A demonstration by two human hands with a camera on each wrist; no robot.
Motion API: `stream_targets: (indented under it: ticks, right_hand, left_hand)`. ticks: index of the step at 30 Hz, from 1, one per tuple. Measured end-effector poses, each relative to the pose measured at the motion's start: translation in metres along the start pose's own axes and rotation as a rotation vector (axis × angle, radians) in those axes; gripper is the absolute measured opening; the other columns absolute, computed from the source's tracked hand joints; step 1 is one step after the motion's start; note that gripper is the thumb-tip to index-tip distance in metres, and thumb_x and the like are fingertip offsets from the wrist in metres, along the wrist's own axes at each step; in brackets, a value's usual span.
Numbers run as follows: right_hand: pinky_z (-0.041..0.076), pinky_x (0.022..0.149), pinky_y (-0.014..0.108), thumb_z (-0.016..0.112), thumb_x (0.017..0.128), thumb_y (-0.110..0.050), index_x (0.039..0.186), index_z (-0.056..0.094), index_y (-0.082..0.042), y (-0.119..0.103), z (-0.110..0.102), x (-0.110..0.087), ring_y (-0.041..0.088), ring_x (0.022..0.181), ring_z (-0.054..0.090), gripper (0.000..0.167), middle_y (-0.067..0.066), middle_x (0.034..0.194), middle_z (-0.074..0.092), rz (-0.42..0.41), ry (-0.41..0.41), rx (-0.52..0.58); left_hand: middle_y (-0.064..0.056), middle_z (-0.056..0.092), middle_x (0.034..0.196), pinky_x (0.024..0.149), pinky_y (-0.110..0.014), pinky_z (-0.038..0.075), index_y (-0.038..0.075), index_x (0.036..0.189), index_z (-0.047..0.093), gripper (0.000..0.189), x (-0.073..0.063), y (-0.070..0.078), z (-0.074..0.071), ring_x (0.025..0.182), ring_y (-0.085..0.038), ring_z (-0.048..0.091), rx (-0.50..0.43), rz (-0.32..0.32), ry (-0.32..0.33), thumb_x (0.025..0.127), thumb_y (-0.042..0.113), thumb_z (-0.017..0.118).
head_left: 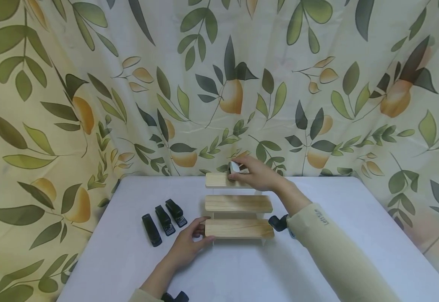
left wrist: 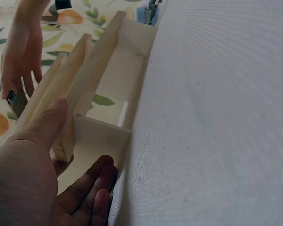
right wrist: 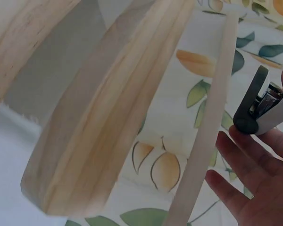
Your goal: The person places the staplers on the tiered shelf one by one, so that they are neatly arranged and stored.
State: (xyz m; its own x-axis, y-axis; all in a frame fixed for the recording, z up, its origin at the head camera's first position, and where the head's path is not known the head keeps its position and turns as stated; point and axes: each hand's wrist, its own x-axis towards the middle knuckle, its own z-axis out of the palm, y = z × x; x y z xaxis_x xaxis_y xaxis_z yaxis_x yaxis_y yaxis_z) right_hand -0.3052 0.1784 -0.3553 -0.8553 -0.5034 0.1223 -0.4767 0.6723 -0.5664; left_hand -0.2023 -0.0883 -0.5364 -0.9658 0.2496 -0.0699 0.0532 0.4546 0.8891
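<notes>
Black-and-white, the small stapler (head_left: 234,167) sits pinched between thumb and fingers of my right hand (head_left: 256,173); only the right wrist view bares its metal inside (right wrist: 270,100). It is at the top plank (head_left: 216,180) of a pale wooden three-step stand (head_left: 238,204); contact I can't judge. My left hand (head_left: 187,244) grips the lowest plank (head_left: 239,229) by its end, lower fingers loose. Left of it lie three black staplers (head_left: 165,220).

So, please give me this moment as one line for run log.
right hand: holds stapler at top shelf | left hand: grips bottom shelf | table: three black staplers left of rack
</notes>
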Motion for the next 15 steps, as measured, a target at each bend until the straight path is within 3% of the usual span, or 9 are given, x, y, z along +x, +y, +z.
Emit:
stream_targets:
  ticks: [6,15]
  right_hand:
    - [0.048,0.112,0.055,0.069,0.101,-0.037,0.147,0.056,-0.010,-0.004,0.004,0.005,0.031,0.129,0.060,0.056,0.009,0.135,0.064,-0.018,-0.007,0.011]
    - [0.047,0.113,0.054,0.068,0.101,-0.042,0.153,0.048,-0.006,-0.008,0.011,0.011,0.033,0.133,0.059,0.067,0.012,0.141,0.061,0.005,-0.014,0.004]
  left_hand:
    - [0.005,0.066,0.127,0.106,-0.050,0.049,0.037,0.149,0.050,0.073,-0.001,0.001,-0.001,0.118,-0.017,0.060,0.006,0.007,-0.003,0.085,0.063,0.075]
    - [0.004,0.066,0.127,0.106,-0.051,0.049,0.037,0.149,0.050,0.071,-0.003,0.001,-0.001,0.118,-0.018,0.060,0.013,0.011,-0.002,0.087,0.061,0.075]
